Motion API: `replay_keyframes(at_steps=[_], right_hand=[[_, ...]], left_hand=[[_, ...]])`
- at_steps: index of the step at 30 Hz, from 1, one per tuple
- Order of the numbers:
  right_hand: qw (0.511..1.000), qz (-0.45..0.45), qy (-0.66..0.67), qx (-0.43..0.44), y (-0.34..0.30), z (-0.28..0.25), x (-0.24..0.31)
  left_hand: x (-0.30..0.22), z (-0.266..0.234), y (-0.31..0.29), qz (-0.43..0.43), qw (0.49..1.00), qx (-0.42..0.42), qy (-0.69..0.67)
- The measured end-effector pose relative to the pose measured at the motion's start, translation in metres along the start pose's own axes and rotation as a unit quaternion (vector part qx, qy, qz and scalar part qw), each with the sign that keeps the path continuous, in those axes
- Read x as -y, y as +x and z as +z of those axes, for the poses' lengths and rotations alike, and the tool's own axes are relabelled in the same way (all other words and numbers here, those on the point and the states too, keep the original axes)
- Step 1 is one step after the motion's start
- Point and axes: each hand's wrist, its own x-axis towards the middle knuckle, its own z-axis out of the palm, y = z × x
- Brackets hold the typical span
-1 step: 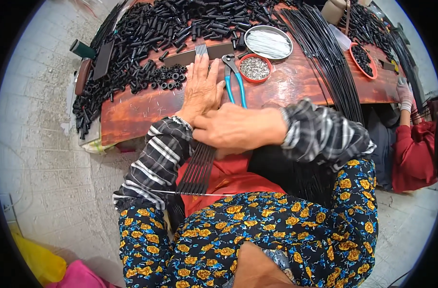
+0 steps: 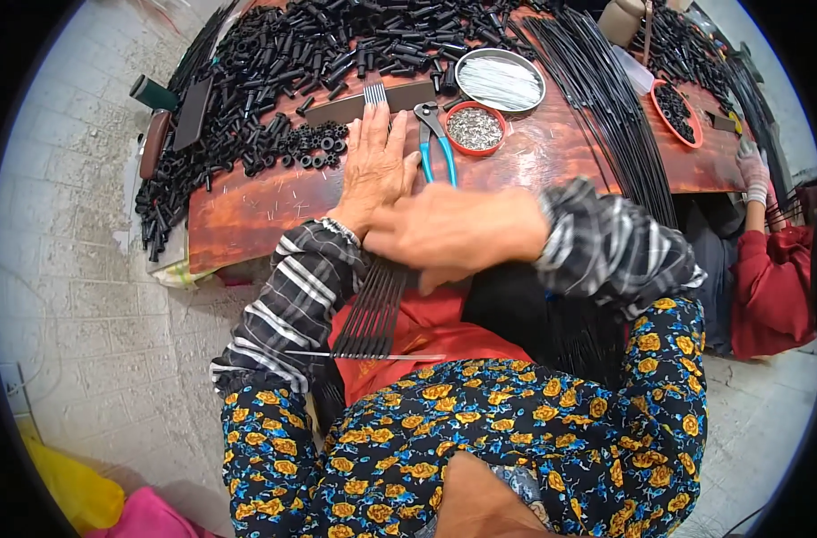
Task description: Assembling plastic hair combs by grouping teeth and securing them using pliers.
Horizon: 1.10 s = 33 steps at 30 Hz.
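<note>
Fingers [image 2: 380,133] on the left hand [image 2: 373,177] lie straight; right hand's [image 2: 462,231], blurred, I cannot tell; one strip fan [image 2: 383,298], two red dishes [image 2: 693,135].

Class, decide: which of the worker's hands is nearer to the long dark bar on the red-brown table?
The left. The left hand has its fingertips at the long dark bar; the blurred right hand is farther back, toward the worker's body.

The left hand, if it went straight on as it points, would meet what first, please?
Probably the thin silver tips just beyond the left hand, which seem to lie across the dark bar; depth is unclear, so the bar itself may come first.
</note>
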Motion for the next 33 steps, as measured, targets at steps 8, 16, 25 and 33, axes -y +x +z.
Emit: replay_keyframes(at_steps=[8, 16, 25, 33], right_hand=[[0.886, 0.424, -0.124, -0.139, -0.084, -0.055, -0.174], [0.916, 0.347, -0.097, -0.178, -0.104, -0.031, -0.205], [0.909, 0.387, -0.016, -0.153, -0.105, -0.039, -0.196], [0.907, 0.371, -0.085, -0.179, -0.109, -0.034, -0.205]], left_hand=[[-0.012, -0.008, 0.004, -0.016, 0.999, 0.039, 0.018], [-0.008, -0.010, 0.000, -0.019, 0.999, 0.033, 0.015], [-0.010, -0.016, 0.001, -0.025, 0.998, 0.048, 0.017], [-0.014, -0.021, 0.003, -0.037, 0.997, 0.060, 0.008]])
